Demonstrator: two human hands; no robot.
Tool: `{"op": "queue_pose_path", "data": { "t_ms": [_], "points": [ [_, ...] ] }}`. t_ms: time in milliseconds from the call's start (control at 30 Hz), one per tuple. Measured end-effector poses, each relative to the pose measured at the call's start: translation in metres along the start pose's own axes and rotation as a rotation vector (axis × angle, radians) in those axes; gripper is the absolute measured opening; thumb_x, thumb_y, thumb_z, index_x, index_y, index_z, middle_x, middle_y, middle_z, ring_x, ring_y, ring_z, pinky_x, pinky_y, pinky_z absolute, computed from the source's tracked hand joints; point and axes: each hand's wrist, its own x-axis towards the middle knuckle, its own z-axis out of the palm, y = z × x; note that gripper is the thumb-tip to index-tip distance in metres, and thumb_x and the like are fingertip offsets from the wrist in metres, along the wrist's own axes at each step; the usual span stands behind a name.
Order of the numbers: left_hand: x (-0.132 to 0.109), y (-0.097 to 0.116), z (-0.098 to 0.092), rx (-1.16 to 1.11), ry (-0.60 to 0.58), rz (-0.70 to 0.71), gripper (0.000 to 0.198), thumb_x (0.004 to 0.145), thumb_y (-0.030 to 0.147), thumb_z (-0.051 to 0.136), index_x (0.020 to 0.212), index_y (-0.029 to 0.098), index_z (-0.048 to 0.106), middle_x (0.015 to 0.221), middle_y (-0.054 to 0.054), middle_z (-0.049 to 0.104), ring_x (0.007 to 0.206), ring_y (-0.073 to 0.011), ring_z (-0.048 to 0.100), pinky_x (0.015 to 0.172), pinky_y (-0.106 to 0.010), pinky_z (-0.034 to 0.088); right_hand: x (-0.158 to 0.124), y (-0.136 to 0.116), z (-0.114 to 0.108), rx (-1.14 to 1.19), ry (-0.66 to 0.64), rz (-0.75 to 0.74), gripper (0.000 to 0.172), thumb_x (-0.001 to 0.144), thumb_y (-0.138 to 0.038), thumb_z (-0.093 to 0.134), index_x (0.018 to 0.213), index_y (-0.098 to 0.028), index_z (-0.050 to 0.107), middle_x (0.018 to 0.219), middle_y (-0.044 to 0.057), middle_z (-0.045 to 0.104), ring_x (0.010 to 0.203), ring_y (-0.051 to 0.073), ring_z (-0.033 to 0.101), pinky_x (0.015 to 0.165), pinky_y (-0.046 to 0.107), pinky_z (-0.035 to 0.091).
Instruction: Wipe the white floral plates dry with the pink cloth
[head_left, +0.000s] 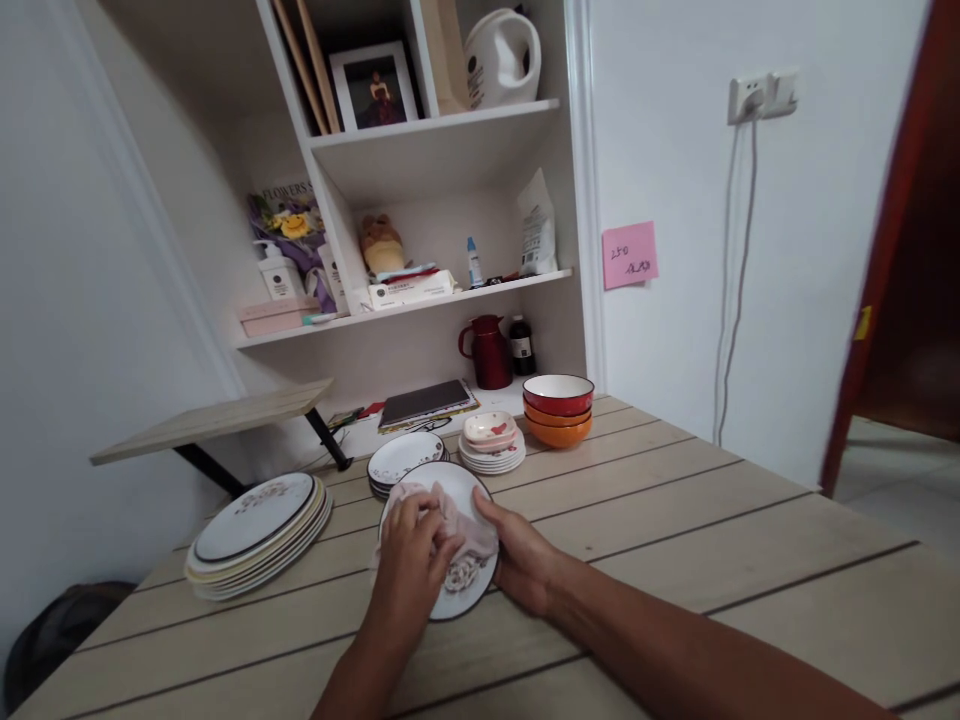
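Observation:
A white plate (474, 592) with a dark rim and a brown flower print is held tilted above the table. My right hand (521, 550) grips its right edge, the thumb on the face and the fingers behind. Over the plate's face, my left hand (416, 545) is closed on a pale pink cloth (472, 535) and presses it against the surface. Part of the print is covered by the cloth and fingers. Just behind stands a stack of similar small plates (405, 460).
At the left is a stack of large plates (255, 520) beside a raised wooden stand (217, 415). Small dishes (491, 455) and stacked bowls (559, 432) stand toward the back. A red jug (491, 355) and a dark bottle (521, 345) are under the shelves.

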Motion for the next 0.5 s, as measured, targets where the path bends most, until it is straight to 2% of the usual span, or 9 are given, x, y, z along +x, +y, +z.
{"op": "queue_pose_path", "data": {
  "t_ms": [100,200,333,500],
  "points": [
    [-0.001,0.003,0.004,0.064,0.029,0.023,0.009,0.078,0.026,0.06,0.072,0.019,0.057,0.117,-0.008,0.054,0.111,-0.0254,0.049,0.092,-0.046,0.043,0.0,0.0,0.0,0.011,-0.019,0.021,0.054,0.091,-0.053,0.039,0.114,-0.009,0.059,0.088,0.011,0.073,0.072,0.02,0.068,0.081,0.037,0.049],
    [-0.002,0.007,0.007,0.112,0.041,0.04,0.002,0.077,0.019,0.056,0.076,0.019,0.058,0.119,-0.009,0.052,0.113,-0.0255,0.048,0.093,-0.046,0.042,0.002,-0.001,-0.002,0.047,-0.043,0.029,0.053,0.091,-0.052,0.038,0.115,-0.009,0.059,0.089,0.011,0.073,0.076,0.02,0.068,0.083,0.037,0.049],
    [-0.004,0.012,0.007,0.199,0.099,0.033,0.014,0.076,0.015,0.055,0.088,0.019,0.061,0.126,-0.012,0.047,0.119,-0.0286,0.043,0.096,-0.051,0.04,0.004,-0.001,-0.005,0.081,-0.054,0.02,0.053,0.092,-0.05,0.038,0.117,-0.009,0.058,0.093,0.012,0.073,0.082,0.021,0.068,0.088,0.038,0.047],
    [-0.001,0.022,0.001,0.342,0.216,0.038,0.025,0.08,0.021,0.057,0.105,0.022,0.062,0.139,-0.015,0.035,0.131,-0.0337,0.032,0.101,-0.056,0.034,0.004,-0.002,-0.007,0.129,-0.081,0.015,0.055,0.091,-0.051,0.039,0.126,-0.01,0.052,0.104,0.013,0.071,0.092,0.022,0.067,0.094,0.039,0.043]
  ]
}}
